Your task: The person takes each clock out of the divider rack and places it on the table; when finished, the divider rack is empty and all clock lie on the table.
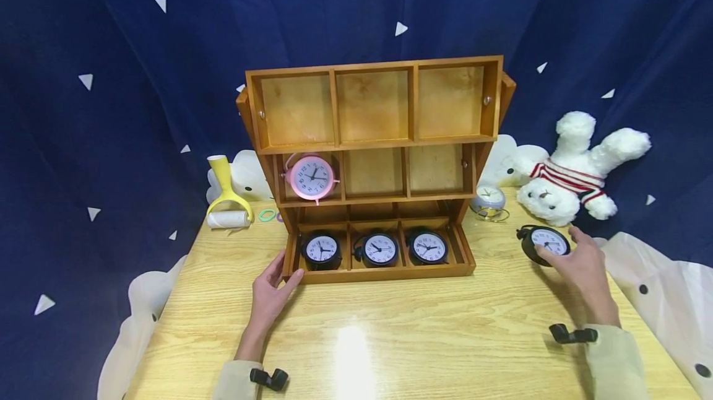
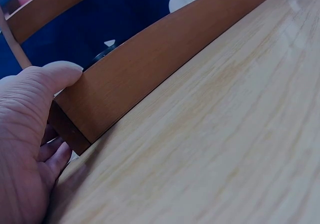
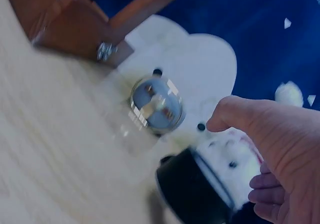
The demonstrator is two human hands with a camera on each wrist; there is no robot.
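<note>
1. Your left hand (image 1: 272, 293) grips the corner of the wooden rack (image 1: 384, 275) between seven and eight o'clock; a tug there could jolt the rack and tip the pink clock (image 1: 312, 177), which sits at its nine o'clock.
2. Your right hand (image 1: 586, 271) is at the black clock (image 1: 548, 241), near the rack's four o'clock. You have the thumb overlapping its face from above; whether you hold it, I cannot tell.
3. A shallow pinch might let its round case twist free.
4. Swinging wide could knock the grey clock (image 1: 490, 197) at its ten o'clock or the white bear (image 1: 576, 171) at one.
</note>
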